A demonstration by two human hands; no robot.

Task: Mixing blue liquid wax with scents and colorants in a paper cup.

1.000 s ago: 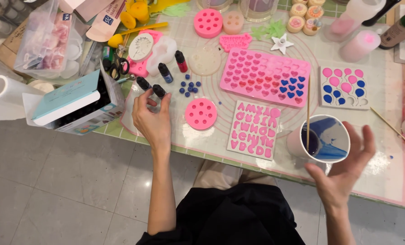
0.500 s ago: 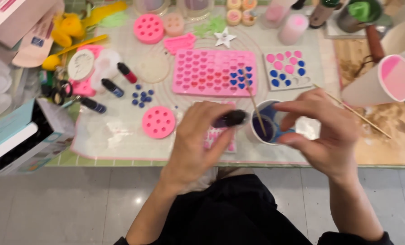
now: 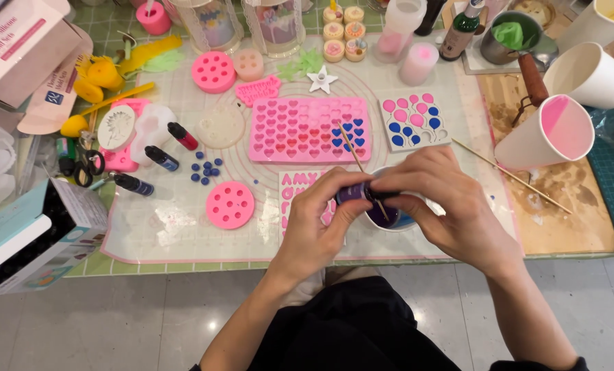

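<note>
Hands meet above the near middle of a crowded craft table (image 3: 417, 251). The left hand (image 3: 317, 220) pinches a small dark purple bottle (image 3: 354, 193), lying sideways, between thumb and fingers. The right hand (image 3: 444, 203) has its fingertips closed on the bottle's dark cap end. Whether the cap is on or loose cannot be told. Both hands hover just over a small cup (image 3: 389, 218) holding blue-purple liquid, with a thin wooden stick (image 3: 354, 152) leaning out of it.

Just beyond, a pink heart mold (image 3: 300, 130) has some hearts on its right side filled dark blue and a few red; most cavities look unfilled. To its right a white balloon mold (image 3: 413, 121) shows blue and pink fills. A pink letter mold (image 3: 297, 189) lies partly under the left hand.

Three more small bottles (image 3: 161, 159) lie well to the left. A tilted paper cup (image 3: 547, 134), pink inside, rests to the right, and a long skewer (image 3: 510, 175) lies near it. The near table edge runs just under the wrists. Open room is scarce: only narrow bare strips of mat, left of the round pink mold (image 3: 229, 205) and along the near edge.
</note>
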